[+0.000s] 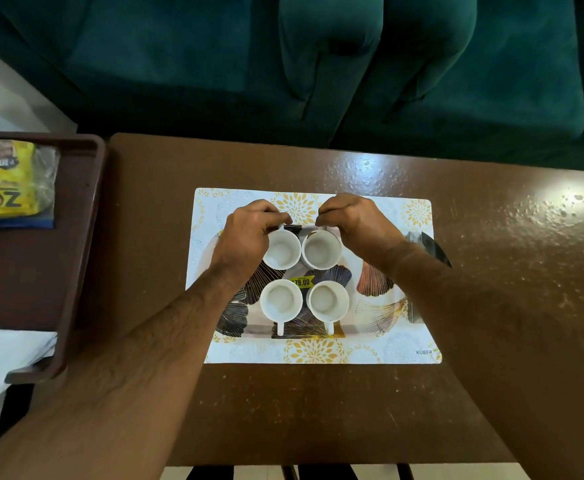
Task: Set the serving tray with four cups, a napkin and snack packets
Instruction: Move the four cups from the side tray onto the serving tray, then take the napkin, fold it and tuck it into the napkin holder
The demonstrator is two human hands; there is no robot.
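Note:
A patterned serving tray (375, 284) with leaf designs lies on a white and yellow placemat (418, 341). Several white cups stand on it in a square. My left hand (249, 233) pinches the handle of the far left cup (282, 251). My right hand (356, 225) pinches the handle of the far right cup (321, 249). The near left cup (281, 301) and near right cup (328, 300) stand free, handles pointing toward me. A yellow snack packet (5, 183) lies in a brown tray (76, 237) at the left. A white napkin (3, 362) sits at that tray's near end.
The brown table (491, 271) carries the placemat in its middle. A dark green sofa (318, 64) runs along the far side. A yellow price sticker (301, 281) shows on the serving tray between the cups.

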